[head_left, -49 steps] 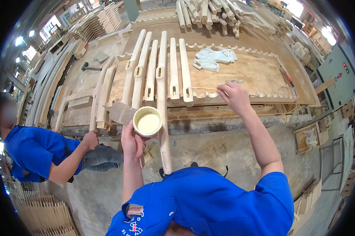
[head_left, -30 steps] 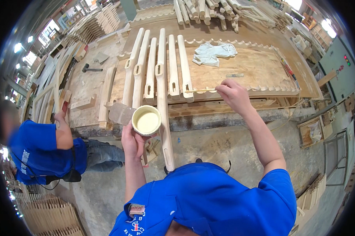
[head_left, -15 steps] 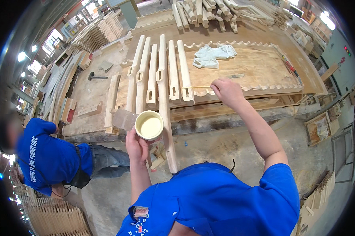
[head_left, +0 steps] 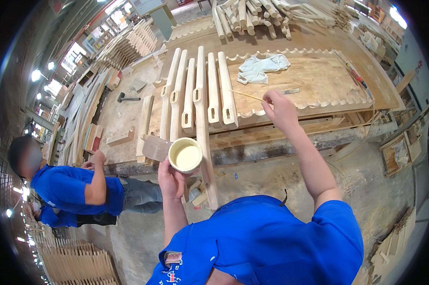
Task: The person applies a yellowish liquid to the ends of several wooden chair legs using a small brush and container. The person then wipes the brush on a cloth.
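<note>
My left hand (head_left: 170, 180) is wrapped round a small round cup (head_left: 182, 170) with a pale cream substance inside. Beside the cup is a flat brownish piece (head_left: 156, 148); whether my fingers touch it is unclear. Between the closed fingers of my right hand (head_left: 279, 111) is a thin wooden stick (head_left: 248, 95), its tip near the rightmost bar. Several pale wooden bars with slotted ends lie side by side on the table, among them this rightmost bar (head_left: 225, 85) and a longer bar (head_left: 201, 109) that reaches past the table edge toward me.
A white cloth (head_left: 262, 69) lies on a wooden panel with scalloped edges (head_left: 314, 78), near a flat blade-like tool (head_left: 291, 91). On the left are a black-headed hammer (head_left: 128, 98) and a wooden block (head_left: 120, 137). Wooden sticks (head_left: 252, 14) are piled behind. A co-worker (head_left: 76, 190) stands left.
My right hand and the stick have lifted, so the stick's tip sits higher along the rightmost bar, away from its slot. The co-worker has turned and raised a forearm. The view has shifted slightly.
</note>
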### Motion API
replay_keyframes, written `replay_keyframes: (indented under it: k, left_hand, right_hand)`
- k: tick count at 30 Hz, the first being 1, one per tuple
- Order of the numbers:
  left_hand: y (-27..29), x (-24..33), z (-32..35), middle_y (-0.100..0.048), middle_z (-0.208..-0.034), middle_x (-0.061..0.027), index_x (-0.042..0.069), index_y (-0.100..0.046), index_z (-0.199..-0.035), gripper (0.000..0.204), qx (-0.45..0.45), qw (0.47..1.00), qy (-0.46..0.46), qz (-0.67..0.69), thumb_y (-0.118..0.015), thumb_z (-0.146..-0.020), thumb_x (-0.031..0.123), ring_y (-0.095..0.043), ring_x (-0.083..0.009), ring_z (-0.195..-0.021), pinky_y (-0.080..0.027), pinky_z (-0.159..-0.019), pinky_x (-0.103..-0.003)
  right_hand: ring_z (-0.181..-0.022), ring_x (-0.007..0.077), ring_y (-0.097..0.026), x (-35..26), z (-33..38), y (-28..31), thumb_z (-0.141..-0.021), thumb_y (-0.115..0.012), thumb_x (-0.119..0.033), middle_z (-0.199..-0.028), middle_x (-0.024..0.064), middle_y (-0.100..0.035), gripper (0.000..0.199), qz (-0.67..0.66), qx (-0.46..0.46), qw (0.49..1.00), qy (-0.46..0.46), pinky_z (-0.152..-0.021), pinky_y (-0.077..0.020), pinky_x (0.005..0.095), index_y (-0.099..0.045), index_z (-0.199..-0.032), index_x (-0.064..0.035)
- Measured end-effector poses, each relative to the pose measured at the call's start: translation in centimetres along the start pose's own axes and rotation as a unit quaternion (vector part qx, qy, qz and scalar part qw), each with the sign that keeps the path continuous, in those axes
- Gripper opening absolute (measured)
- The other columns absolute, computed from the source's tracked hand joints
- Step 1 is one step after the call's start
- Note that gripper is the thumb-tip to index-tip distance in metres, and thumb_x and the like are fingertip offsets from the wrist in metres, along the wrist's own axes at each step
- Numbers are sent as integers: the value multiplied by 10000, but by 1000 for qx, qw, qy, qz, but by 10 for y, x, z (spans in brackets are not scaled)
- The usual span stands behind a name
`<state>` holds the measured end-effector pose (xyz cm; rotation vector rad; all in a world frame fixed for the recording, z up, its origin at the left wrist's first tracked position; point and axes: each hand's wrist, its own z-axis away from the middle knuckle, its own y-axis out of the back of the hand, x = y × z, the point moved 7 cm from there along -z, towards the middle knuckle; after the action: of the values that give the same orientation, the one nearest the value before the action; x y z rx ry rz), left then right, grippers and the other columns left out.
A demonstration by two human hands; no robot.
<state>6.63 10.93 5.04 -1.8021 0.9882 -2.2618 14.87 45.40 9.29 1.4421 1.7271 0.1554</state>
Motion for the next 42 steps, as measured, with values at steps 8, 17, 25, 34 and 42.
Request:
replay_keyframes:
  k: [8,17,25,34,42]
  left_hand:
    - [-66,-58,-8,-632,-1055,-130,-37,-554,-1120,365,-120,979,149,-76,-414,-956,258,-630,-188,-938,-522,-809,-324]
    - [-152,-150,5,-629,-1011,-73,2,-538,-1140,319,-278,864,369,-199,-486,-950,254,-621,-133,-871,-511,-768,-280]
    - [-221,-155,-6,-599,-1054,-95,31,-510,-1193,431,-478,679,313,-461,-439,-958,386,-625,-165,-830,-559,-622,-288]
    - [-222,-46,-224,-641,-1077,-155,11,-535,-1164,495,-177,400,-62,-897,-572,-851,392,-630,-291,-973,-502,-833,-397]
    - [-204,-74,-246,-649,-1009,-176,-2,-243,-1390,860,-174,461,8,-870,-681,-698,260,-656,-283,-856,-532,-729,-389]
  right_hand:
    - [-492,25,-399,8,97,-46,-924,-560,-268,-589,-41,-478,264,-594,-134,737,-294,-432,-302,174,-605,-991,-17]
    - [-524,25,-437,34,110,-6,-921,-562,-228,-655,-40,-526,297,-602,-120,727,-308,-459,-338,177,-571,-1104,5]
    - [-884,165,-629,100,163,52,-905,-564,-151,-986,100,-642,272,-599,52,702,-381,-756,-512,279,-562,-1115,22]
    - [-1030,247,-582,182,271,162,-926,-534,-253,-1135,140,-563,392,-357,339,740,-459,-860,-487,356,-490,-1216,6]
    - [-982,215,-606,187,320,188,-926,-535,-263,-1091,138,-588,355,-360,400,671,-510,-744,-522,340,-499,-1175,-14]
